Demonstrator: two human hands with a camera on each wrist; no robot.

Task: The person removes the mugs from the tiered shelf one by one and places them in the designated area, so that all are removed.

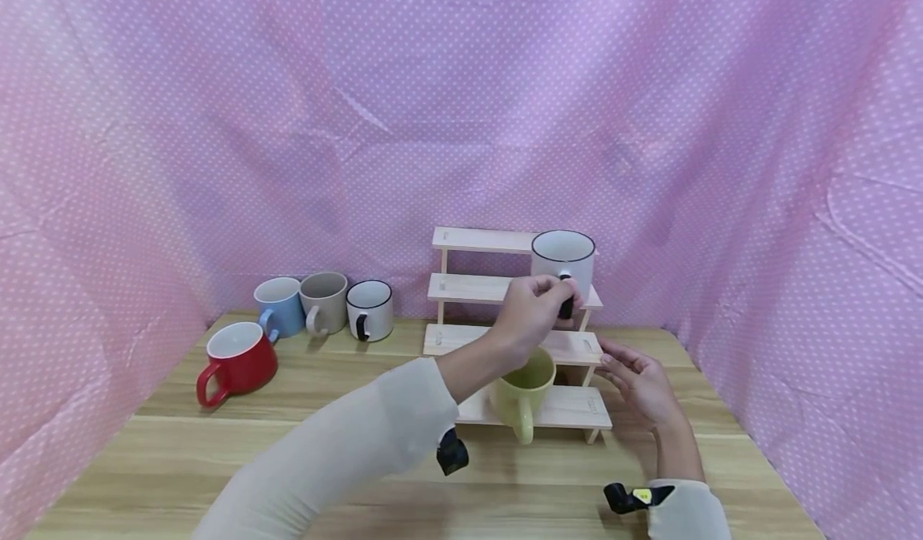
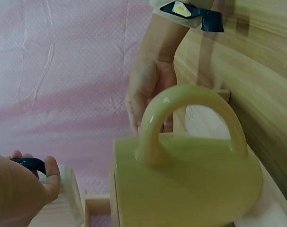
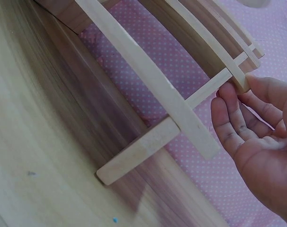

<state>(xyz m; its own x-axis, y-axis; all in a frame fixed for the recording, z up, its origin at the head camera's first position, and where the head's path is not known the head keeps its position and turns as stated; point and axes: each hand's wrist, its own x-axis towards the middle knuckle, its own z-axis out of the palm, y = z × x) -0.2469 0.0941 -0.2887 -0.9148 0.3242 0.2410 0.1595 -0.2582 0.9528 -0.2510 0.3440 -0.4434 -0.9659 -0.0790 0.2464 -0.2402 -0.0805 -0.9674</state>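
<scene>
My left hand (image 1: 530, 316) pinches the black handle of a white mug (image 1: 561, 251) with a dark rim, upright at the right side of the wooden tiered shelf (image 1: 461, 287). Whether the mug's base touches a tier cannot be told. In the left wrist view, the white mug (image 2: 58, 205) is partly cut off. At the shelf's right end, my right hand (image 1: 645, 384) grips the second tier from the bottom, thumb and fingertips at its corner (image 3: 240, 82). A yellow-green mug (image 1: 522, 396) stands on the lowest tier, handle facing me, below my left forearm.
On the table's left stand a red mug (image 1: 245, 364), a light blue mug (image 1: 284, 312), a grey-beige mug (image 1: 326, 300) and another white mug (image 1: 371, 316) with a black handle. Pink dotted cloth (image 1: 360, 123) hangs behind and beside the wooden table (image 1: 166, 460).
</scene>
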